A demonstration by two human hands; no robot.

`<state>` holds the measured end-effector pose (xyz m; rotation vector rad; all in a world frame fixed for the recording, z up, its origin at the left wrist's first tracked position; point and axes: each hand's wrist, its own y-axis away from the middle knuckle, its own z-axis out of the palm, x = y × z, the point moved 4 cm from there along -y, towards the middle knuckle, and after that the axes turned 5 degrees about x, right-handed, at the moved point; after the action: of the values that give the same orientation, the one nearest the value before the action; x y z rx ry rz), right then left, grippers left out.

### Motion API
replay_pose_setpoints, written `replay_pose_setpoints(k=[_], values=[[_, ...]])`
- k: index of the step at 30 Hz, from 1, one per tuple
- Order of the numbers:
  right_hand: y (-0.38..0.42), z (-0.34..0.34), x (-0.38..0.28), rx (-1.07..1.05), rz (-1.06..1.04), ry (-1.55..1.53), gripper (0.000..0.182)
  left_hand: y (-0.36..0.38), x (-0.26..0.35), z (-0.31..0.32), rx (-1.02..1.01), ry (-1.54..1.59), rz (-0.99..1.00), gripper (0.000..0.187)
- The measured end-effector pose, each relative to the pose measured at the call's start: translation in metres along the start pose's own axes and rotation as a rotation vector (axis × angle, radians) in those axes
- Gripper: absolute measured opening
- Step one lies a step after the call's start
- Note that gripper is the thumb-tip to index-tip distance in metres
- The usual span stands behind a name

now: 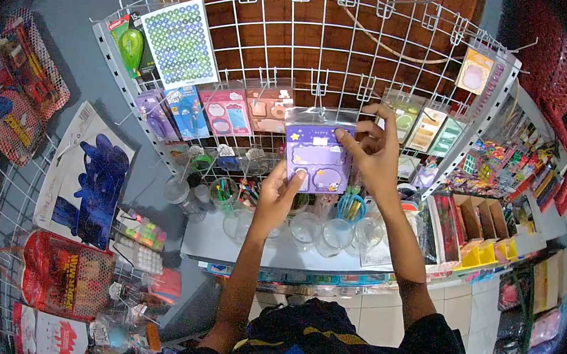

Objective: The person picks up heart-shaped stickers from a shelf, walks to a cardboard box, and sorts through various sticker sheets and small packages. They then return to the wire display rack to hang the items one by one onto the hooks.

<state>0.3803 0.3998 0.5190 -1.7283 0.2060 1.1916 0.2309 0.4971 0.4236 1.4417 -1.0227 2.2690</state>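
A purple sticky-note pack [318, 158] in a clear sleeve is upright in front of the white wire rack [270, 44]. My left hand [280, 194] grips its lower left corner, thumb on the front. My right hand [372, 152] has its thumb on the upper right of the pack, with the other fingers curled beside and behind its edge. The pack's clear top lies near a rack hook. Pink [226, 112] and brown [268, 110] packs hang to its left, and a green pack [400, 117] hangs to its right.
Below the rack, a white shelf [208, 240] holds clear cups [304, 229] and pens. A sticker sheet [181, 43] hangs upper left. Mesh bags [66, 275] hang at the left. Cardboard and yellow boxes [479, 255] stand at the right.
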Motion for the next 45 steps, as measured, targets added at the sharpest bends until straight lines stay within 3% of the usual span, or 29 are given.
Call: replay_pose_setpoints(k=[13, 17, 21, 23, 28, 31, 36, 41, 42, 45], values=[[-0.004, 0.003, 0.016, -0.004, 0.090, 0.057, 0.053, -0.007, -0.010, -0.003, -0.005, -0.056, -0.020, 0.029], [-0.013, 0.006, 0.026, -0.007, 0.042, 0.057, 0.042, -0.014, -0.015, -0.005, 0.007, -0.124, -0.063, 0.029], [-0.036, 0.010, 0.053, -0.045, 0.002, 0.111, 0.020, -0.017, -0.021, -0.007, 0.173, -0.230, 0.115, 0.033], [-0.045, 0.011, 0.058, -0.056, 0.006, 0.188, 0.020, -0.015, -0.028, -0.014, 0.237, -0.298, 0.168, 0.035], [-0.072, 0.015, 0.083, 0.041, -0.074, 0.405, 0.024, -0.001, -0.026, -0.021, 0.283, -0.415, 0.170, 0.021], [-0.080, 0.020, 0.102, 0.046, 0.017, 0.395, 0.025, 0.005, -0.009, -0.016, 0.294, -0.466, 0.238, 0.018], [-0.081, 0.030, 0.125, 0.068, -0.010, 0.224, 0.029, 0.012, -0.005, -0.018, 0.301, -0.522, 0.262, 0.015], [-0.070, 0.027, 0.108, 0.159, -0.025, 0.272, 0.037, 0.023, -0.010, -0.022, 0.308, -0.556, 0.229, 0.015], [-0.070, 0.026, 0.114, 0.183, -0.108, 0.265, 0.040, 0.024, -0.011, -0.022, 0.307, -0.553, 0.214, 0.015], [-0.058, 0.024, 0.102, 0.186, -0.046, 0.228, 0.043, 0.026, -0.007, -0.016, 0.293, -0.552, 0.239, 0.013]])
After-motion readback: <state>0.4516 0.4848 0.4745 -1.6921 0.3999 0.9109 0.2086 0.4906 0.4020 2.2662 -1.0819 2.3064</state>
